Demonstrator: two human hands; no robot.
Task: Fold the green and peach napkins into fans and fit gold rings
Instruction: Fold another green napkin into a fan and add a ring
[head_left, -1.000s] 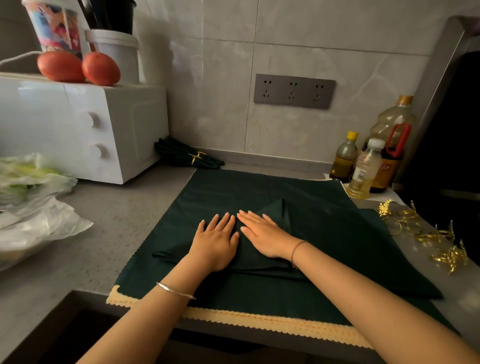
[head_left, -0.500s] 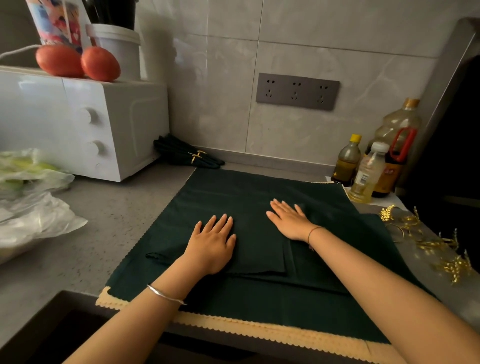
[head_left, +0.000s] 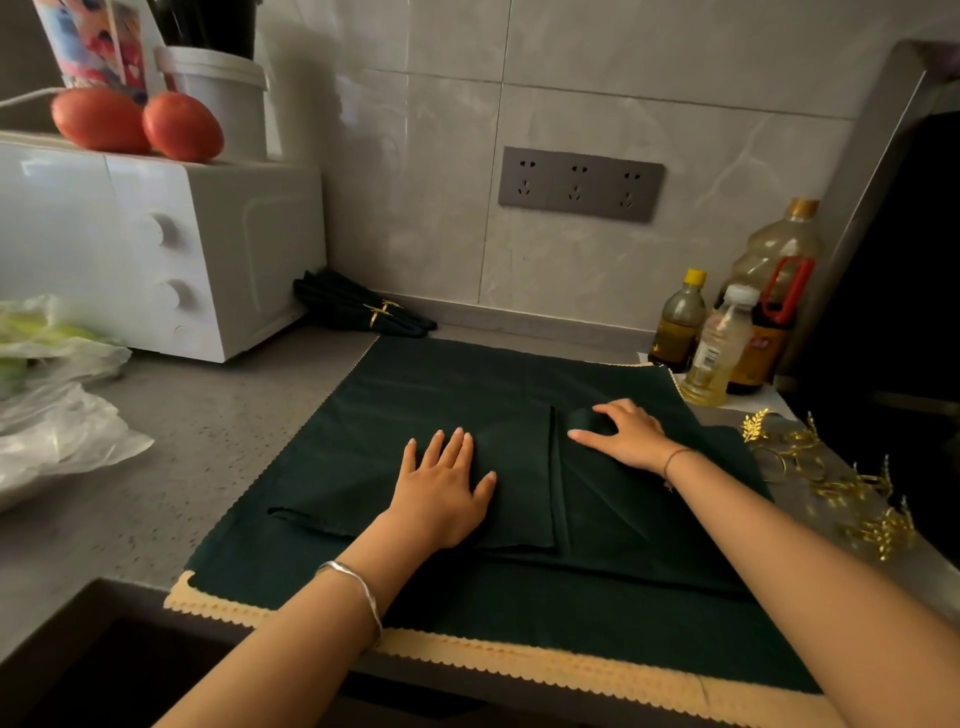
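Observation:
A dark green napkin (head_left: 524, 457), partly folded, lies on top of other spread green cloth on the counter. A peach napkin (head_left: 519, 657) shows as a scalloped strip under it at the front edge. My left hand (head_left: 441, 493) presses flat on the folded part. To its right, my right hand (head_left: 628, 434) has its fingers curled over a raised fold of the green napkin, thumb stretched left. Several gold leaf rings (head_left: 831, 483) lie loose at the right. Two ringed green napkins (head_left: 363, 312) rest by the back wall.
A white microwave (head_left: 156, 249) with two tomatoes (head_left: 182, 127) on it stands at the left. Plastic bags (head_left: 52, 415) lie in front of it. Oil bottles (head_left: 722, 348) stand at the back right. A dark sink opening is at the lower left.
My right hand slid rightward across the green napkin, from beside my left hand to its right part, and its fingers curled onto a fold. My left hand stayed pressed flat.

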